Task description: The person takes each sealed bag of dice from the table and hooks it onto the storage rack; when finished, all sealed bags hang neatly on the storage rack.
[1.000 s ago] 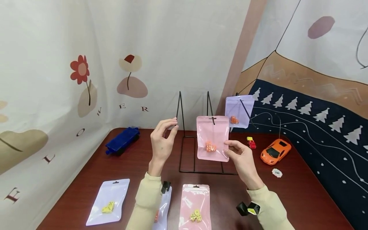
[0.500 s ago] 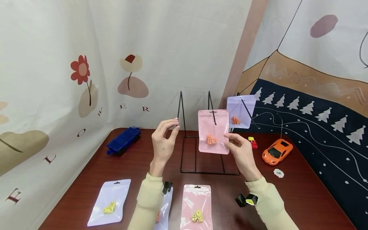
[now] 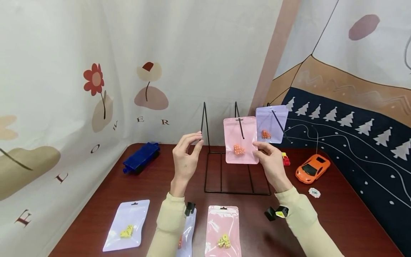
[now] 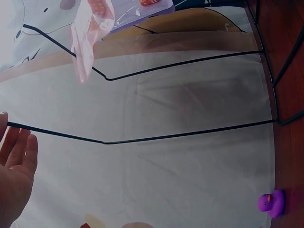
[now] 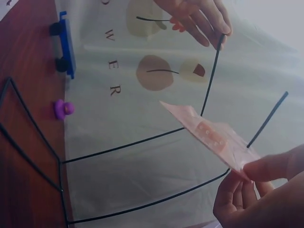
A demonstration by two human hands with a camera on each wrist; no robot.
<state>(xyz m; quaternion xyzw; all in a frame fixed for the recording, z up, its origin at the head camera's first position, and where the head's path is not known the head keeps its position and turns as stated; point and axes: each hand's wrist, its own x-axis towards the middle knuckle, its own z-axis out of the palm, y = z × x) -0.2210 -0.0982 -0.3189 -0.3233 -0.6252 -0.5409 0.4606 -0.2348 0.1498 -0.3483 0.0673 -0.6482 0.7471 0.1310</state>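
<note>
A black wire stand (image 3: 221,171) with prongs pointing toward me stands mid-table. My left hand (image 3: 196,139) pinches the tip of its left prong (image 5: 214,61). My right hand (image 3: 258,148) pinches the lower right edge of a pink zip bag (image 3: 240,141) that holds orange dice. The bag's hang hole sits over the middle prong. In the right wrist view the pink bag (image 5: 213,135) shows edge-on above my fingers. A purple bag (image 3: 272,123) with orange dice hangs on the right prong.
On the dark red table (image 3: 337,221) lie a white bag with yellow dice (image 3: 128,225), a pink bag with yellow dice (image 3: 223,232) and a clear bag (image 3: 187,232) under my left sleeve. A blue toy truck (image 3: 141,157), an orange car (image 3: 313,167), a chip (image 3: 314,193) and a purple duck (image 4: 271,203) stand about.
My right hand has lifted the pink bag up and back along the middle prong, closer to the purple bag. The left hand has stayed at the left prong's tip.
</note>
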